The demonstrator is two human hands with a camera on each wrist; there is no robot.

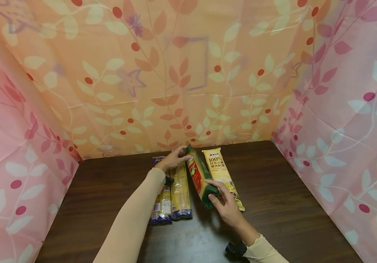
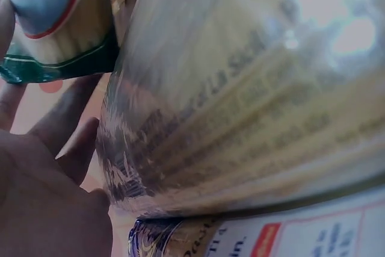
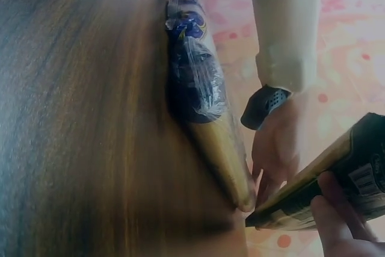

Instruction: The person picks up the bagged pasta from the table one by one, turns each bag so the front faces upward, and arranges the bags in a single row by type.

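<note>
A long green-and-red pasta packet (image 1: 196, 176) slants over the table, held at both ends. My left hand (image 1: 174, 159) grips its far end; in the left wrist view the packet's green-edged end (image 2: 66, 52) shows beyond the fingers. At the near end, my right hand (image 1: 226, 204) has its thumb and fingers around the packet, as the right wrist view also shows by the barcode (image 3: 364, 179). Left of it lie two clear-wrapped spaghetti packs with blue ends, one nearer (image 1: 181, 190) and one farther left (image 1: 162, 206), partly covered by my left arm.
To the right, a yellow pasta packet (image 1: 219, 168) lies on the dark wooden table (image 1: 274, 193). Floral curtains stand at the back (image 1: 175, 91) and along both sides. Each wrist carries a black strapped device, such as the right one (image 1: 236, 250).
</note>
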